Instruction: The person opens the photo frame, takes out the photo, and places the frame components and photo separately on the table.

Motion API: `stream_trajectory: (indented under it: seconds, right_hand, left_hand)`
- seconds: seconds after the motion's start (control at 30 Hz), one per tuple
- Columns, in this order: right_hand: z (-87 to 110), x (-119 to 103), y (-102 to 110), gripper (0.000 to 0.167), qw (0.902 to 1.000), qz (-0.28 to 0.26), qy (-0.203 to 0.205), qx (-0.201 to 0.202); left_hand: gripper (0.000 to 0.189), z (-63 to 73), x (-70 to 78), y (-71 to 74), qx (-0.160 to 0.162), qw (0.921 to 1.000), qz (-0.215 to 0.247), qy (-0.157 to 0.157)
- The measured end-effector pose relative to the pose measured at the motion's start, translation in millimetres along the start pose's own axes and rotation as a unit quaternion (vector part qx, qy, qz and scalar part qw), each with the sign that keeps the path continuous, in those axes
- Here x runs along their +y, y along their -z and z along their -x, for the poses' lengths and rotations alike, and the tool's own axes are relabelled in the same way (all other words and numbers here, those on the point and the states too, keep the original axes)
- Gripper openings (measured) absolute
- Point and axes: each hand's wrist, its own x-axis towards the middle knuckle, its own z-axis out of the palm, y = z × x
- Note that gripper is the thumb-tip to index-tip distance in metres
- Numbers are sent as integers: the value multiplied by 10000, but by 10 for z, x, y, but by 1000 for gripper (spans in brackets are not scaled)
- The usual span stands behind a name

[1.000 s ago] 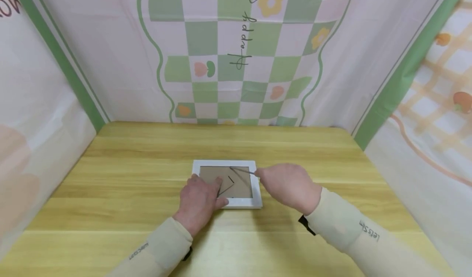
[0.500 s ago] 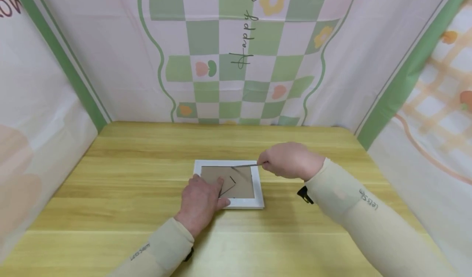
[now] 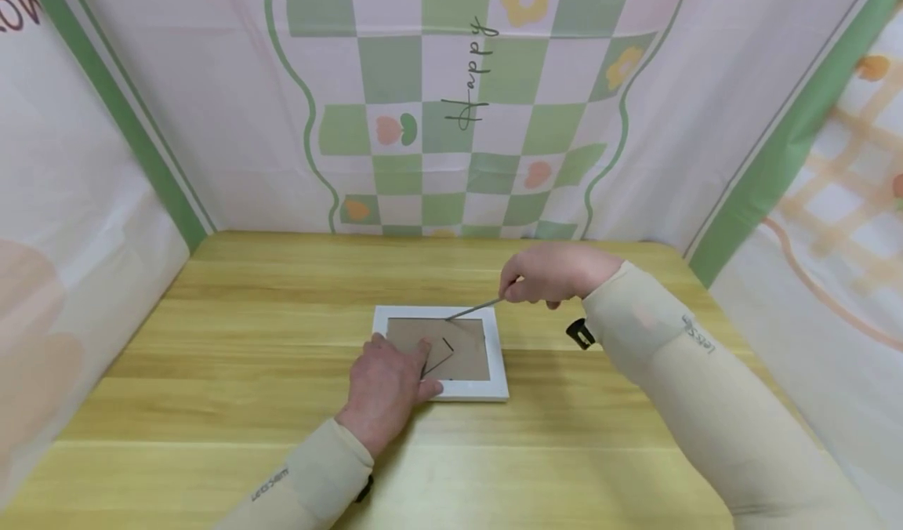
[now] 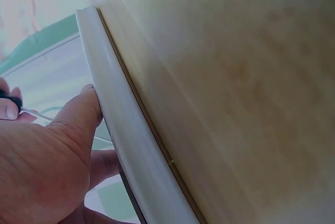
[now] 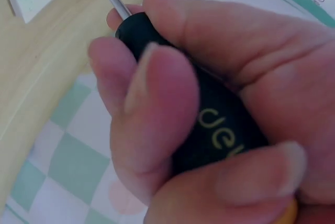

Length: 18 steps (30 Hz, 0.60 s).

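A white picture frame [image 3: 498, 365] lies back side up on the table, its brown backing board [image 3: 469, 353] showing a short dark slit and a thin angled line. My left hand [image 3: 384, 385] presses on its near left corner, fingers on the board and thumb on the near border. My right hand [image 3: 546, 271] grips a screwdriver [image 3: 480, 306] beyond the frame's far right corner. The screwdriver's thin metal shaft slants down leftward, its tip at the board's far edge. In the right wrist view, curled fingers wrap its black handle [image 5: 220, 114] with yellow lettering.
The wooden table [image 3: 268, 279] extends around the frame on all sides. Printed cloth [image 3: 395, 83] in green and white checks hangs behind its far edge, with more cloth at both sides. Dark wrist straps [image 3: 582, 334] show under the sleeves.
My right hand has risen and moved away toward the far side, so the screwdriver shaft now slants up from the frame's far edge. My left hand keeps its place on the frame.
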Motion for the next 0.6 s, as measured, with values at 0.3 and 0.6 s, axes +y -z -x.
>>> stream_trajectory:
  seconds: [0.3,0.6]
  right_hand:
    - [-100,86,139,14,9997,53,-28,246]
    - [-209,186,248,14,9995,-19,-165,264]
  left_hand:
    - [67,-7,-5,5,-66,10000,51,8]
    - [66,-7,-16,-14,46,10000,-1,-12]
